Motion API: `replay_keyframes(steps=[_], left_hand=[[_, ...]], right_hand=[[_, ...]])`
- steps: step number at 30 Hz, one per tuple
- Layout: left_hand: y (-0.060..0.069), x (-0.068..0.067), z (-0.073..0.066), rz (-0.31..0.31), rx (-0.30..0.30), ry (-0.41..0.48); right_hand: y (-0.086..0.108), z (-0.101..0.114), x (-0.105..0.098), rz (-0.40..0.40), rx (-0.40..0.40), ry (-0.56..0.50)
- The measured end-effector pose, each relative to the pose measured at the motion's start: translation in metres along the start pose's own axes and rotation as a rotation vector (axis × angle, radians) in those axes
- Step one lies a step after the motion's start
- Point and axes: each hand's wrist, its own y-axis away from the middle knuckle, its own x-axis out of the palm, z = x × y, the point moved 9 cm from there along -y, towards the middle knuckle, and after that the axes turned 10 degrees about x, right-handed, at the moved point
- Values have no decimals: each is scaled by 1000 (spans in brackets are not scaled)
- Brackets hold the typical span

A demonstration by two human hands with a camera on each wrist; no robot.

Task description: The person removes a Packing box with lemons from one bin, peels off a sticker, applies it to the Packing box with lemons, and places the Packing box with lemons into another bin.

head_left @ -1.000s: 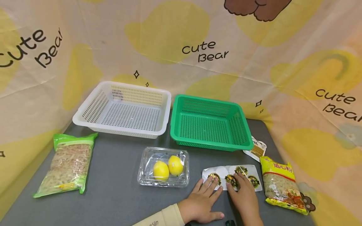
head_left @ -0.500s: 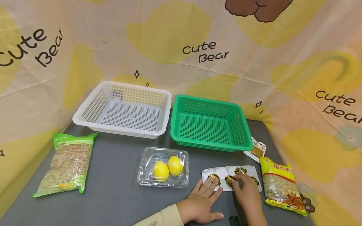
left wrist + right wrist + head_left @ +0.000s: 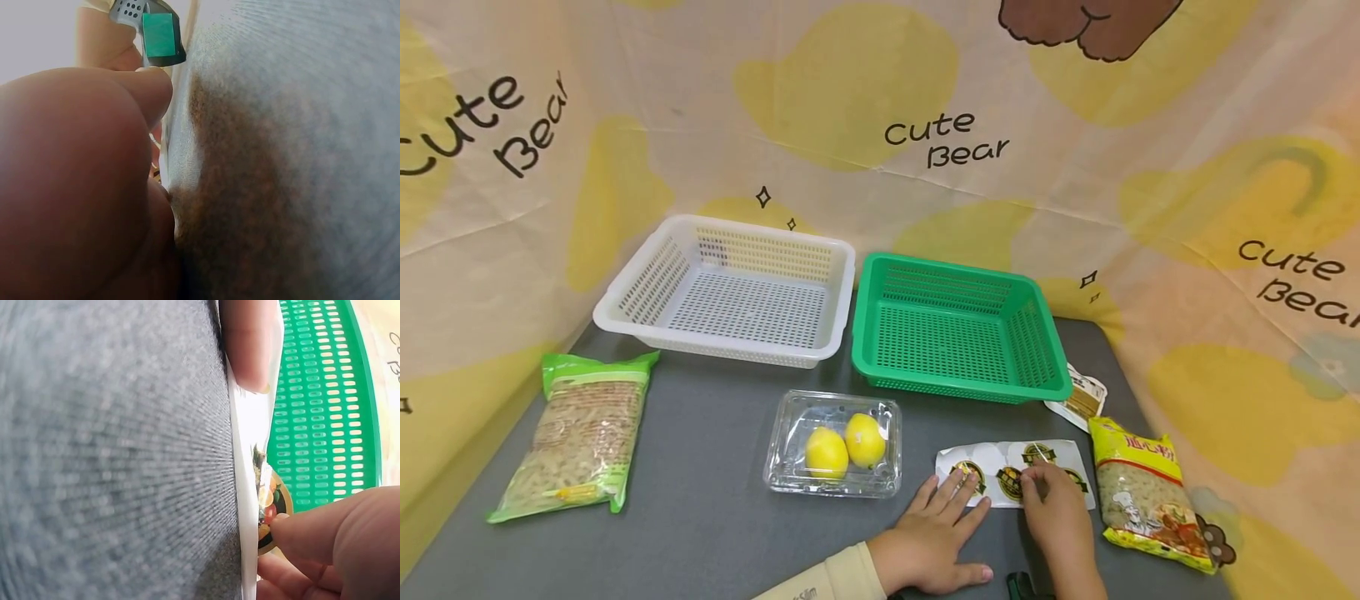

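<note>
A sheet of round stickers (image 3: 996, 460) is laid on the grey table (image 3: 715, 533), at the near right, and both hands are placed at it. The left hand (image 3: 932, 537) is spread flat, palm down, its fingers straight and parted; the left part of the sheet is pressed by the fingertips, the thumb is pointed to the right over the table, and nothing is gripped. By the right hand (image 3: 1058, 512), whose thumb and forefinger are brought together, one round sticker (image 3: 278, 497) is pinched near the middle of the sheet; in the right wrist view its edge is seen raised from the paper under the thumb tip. To the left of the sheet a clear box (image 3: 786, 450) is set, in which two lemons (image 3: 827, 454) are held. Just to the right of the sheet a yellow bag (image 3: 1150, 492) is placed, and a green-edged bag (image 3: 580, 433) is laid at the far end of the left side. Beyond these, a white basket (image 3: 722, 342) is stood at the far left and a green basket (image 3: 955, 383) beside it on the right, by whose near right corner a small packet (image 3: 1084, 398) is partly covered.
</note>
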Motion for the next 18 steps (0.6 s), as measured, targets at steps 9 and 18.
replay_keyframes(steps=[9,18], left_hand=[[2,-3,-2,13,-4,3],[3,-7,-3,11,-4,0]], right_hand=[[-2,-5,1,19,41,-19],[-3,-6,1,42,54,-43]])
